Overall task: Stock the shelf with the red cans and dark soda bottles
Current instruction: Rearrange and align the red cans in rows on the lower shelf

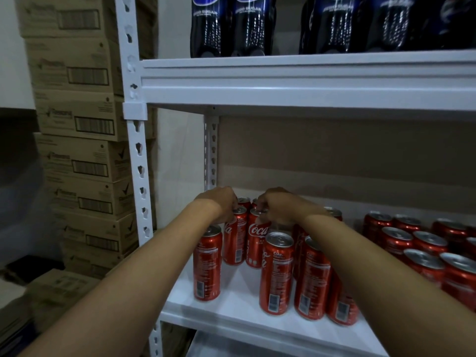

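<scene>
We see both hands reached deep onto the lower shelf (231,302), each on top of an upright red can in the second row back. The left hand (219,202) has its fingers curled down over the rim of the left can (235,240); the right hand (277,206) is curled the same way over the top of the Coca-Cola can (257,240) just beside it. The two cans stand almost touching, long axes vertical, each directly under its own hand, so neither arm needs to cross. Behind them more can tops (243,200) peek out near the back panel, mostly hidden by the hands. In front, nearer us, stand a lone can (207,266) at the left and a tight cluster (304,276) under the right forearm; a separate block of cans (422,243) sits well apart to the right. The dark soda bottles (231,24) are already on the upper shelf (296,81). We judge the coming move is a short push or set-down straight back toward the rear cans, with the right forearm at risk of brushing the front cluster. Cardboard boxes (82,119) are stacked left of the rack.
</scene>
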